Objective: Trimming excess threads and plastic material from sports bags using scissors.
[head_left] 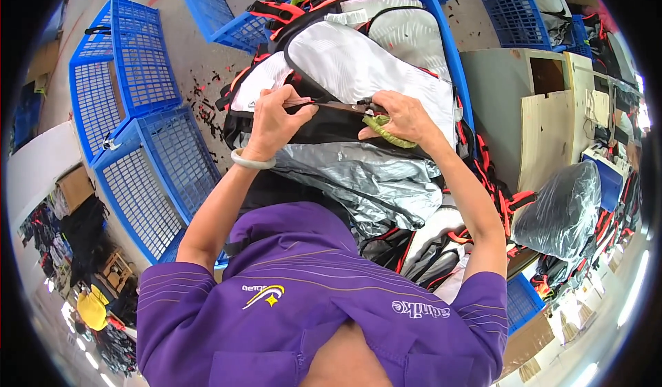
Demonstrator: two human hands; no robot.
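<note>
My left hand is closed in a pinch on a thin pinkish-red strip at the edge of a bag piece. In my right hand is a pair of scissors with a yellow-green wrapped handle; their dark, narrow blades point left toward the strip. Under both hands lies the white and black bag piece, trimmed in orange-red. Crumpled silver lining spreads from its near side toward my body. Where exactly the blade tips meet the strip is too small to tell.
Blue plastic crates stand at the left, with more at the far side. Dark and red scraps litter the floor. More bag pieces are heaped at my right, near a clear plastic-wrapped bundle and a wooden cabinet.
</note>
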